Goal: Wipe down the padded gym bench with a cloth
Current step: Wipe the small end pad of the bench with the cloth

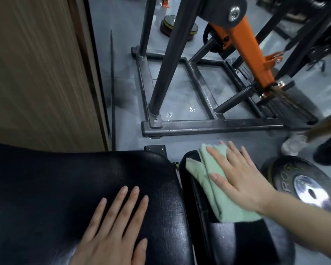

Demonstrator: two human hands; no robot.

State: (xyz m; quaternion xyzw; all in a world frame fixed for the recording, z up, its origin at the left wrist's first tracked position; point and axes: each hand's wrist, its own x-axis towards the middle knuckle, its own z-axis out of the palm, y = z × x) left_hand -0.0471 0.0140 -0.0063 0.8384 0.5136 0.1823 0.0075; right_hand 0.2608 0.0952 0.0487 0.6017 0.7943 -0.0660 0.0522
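Mid-wipe: right hand (243, 176) flat, pressing cloth (214, 190) on bench (65, 188) small pad; left hand (113, 232) flat, bracing. Next, sweep across main pad.

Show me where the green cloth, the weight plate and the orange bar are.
green cloth (208, 190): head view, on the folded part left of the right hand.
weight plate (302, 186): head view, on its silver hub.
orange bar (250, 52): head view, midway along its painted length.
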